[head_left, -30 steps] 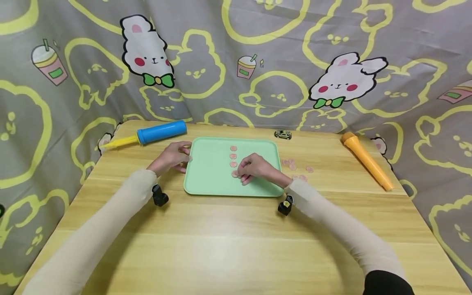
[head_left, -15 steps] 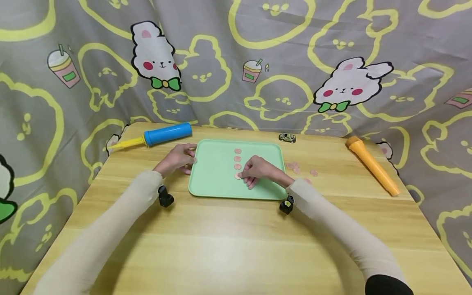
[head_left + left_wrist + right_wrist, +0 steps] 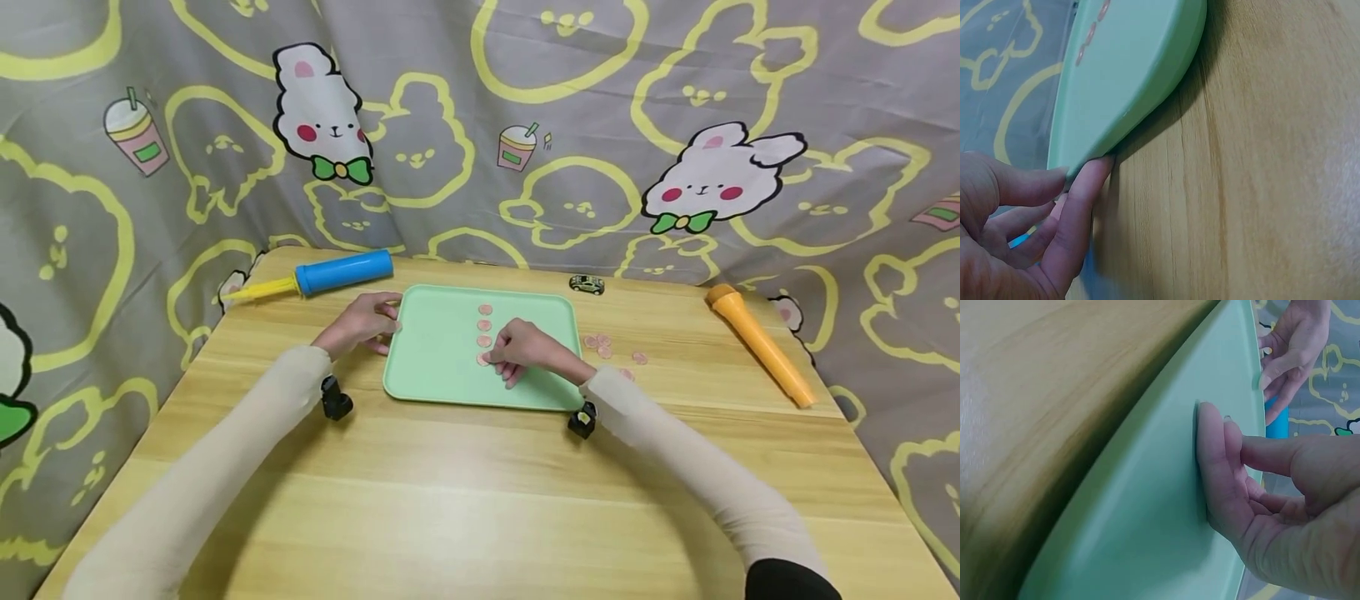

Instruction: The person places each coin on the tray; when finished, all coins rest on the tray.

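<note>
Head view: the tray (image 3: 427,354) lies on the desk (image 3: 450,500), the right hand (image 3: 522,346) over it and the left hand (image 3: 363,325) gripping its edge. The right thumb and forefinger, drawn together, pinch a coin (image 3: 482,359) at the tray's surface; three coins (image 3: 484,325) form a line beyond these fingertips. Loose coins (image 3: 603,342) and, farther out, a microphone (image 3: 761,346) lie to the right of the right hand. A car (image 3: 587,285) lies beyond the right hand, a pump (image 3: 345,272) beyond the left.

Left wrist view: thumb and finger, nearly closed, clasp the tray's rim.

Right wrist view: the fingers are curled, tips together at the tray; the coin is hidden.
</note>
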The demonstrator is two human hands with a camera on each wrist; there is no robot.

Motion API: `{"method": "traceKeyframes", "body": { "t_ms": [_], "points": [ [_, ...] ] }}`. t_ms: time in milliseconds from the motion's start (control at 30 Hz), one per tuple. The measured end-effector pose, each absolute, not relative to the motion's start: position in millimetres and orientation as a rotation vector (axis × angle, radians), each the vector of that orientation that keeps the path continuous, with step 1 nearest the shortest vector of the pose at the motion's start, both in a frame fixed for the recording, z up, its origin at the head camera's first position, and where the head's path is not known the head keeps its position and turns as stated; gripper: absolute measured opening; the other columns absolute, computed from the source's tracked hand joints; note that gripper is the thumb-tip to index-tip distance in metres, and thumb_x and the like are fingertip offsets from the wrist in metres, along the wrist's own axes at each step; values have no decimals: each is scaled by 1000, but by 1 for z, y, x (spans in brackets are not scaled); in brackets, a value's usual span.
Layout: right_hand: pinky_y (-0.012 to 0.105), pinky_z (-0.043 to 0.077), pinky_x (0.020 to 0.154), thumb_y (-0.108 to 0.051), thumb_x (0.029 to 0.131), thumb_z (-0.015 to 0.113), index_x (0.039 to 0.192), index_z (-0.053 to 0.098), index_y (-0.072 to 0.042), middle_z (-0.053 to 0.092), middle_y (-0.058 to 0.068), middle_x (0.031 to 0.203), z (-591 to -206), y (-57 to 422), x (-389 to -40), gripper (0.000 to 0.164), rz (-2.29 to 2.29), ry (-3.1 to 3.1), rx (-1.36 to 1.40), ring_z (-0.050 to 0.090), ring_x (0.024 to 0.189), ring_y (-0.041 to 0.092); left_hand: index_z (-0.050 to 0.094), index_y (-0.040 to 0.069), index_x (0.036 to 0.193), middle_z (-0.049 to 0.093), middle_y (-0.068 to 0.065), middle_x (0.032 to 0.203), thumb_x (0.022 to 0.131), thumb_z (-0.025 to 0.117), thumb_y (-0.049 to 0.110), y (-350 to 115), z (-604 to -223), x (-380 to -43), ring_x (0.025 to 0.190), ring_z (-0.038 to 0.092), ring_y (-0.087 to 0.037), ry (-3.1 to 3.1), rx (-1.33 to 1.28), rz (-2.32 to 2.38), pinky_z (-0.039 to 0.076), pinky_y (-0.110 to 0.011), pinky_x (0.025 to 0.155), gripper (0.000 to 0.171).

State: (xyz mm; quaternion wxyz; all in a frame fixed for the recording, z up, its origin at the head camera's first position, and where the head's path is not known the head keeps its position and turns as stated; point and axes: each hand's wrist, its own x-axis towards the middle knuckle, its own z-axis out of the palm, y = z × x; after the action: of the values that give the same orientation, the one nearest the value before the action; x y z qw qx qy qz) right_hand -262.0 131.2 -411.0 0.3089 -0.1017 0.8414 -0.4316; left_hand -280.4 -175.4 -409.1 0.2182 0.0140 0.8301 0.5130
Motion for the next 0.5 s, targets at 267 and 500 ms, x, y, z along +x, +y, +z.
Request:
{"method": "traceKeyframes", "body": {
  "t_ms": [267, 500],
  "points": [
    [37, 66, 62, -10, 103, 67, 89, 66, 5, 68, 10, 73, -409, 139, -262, 20, -1221, 2159, -224, 67, 56, 15, 26, 2, 165, 47, -20, 127, 101, 58, -1, -172, -409, -281, 89, 58, -22, 2283, 58, 1447, 64, -32, 67, 72],
    [39, 67, 64, -10, 105, 64, 99, 63, 10, 70, 17, 83, -402, 152, -264, 21, -1255, 2164, -259, 69, 65, 18, 26, 2, 166, 48, -19, 127, 102, 59, 0, -174, -410, -280, 90, 58, -22, 2304, 65, 1427, 64, -32, 67, 72]
  ]
}}
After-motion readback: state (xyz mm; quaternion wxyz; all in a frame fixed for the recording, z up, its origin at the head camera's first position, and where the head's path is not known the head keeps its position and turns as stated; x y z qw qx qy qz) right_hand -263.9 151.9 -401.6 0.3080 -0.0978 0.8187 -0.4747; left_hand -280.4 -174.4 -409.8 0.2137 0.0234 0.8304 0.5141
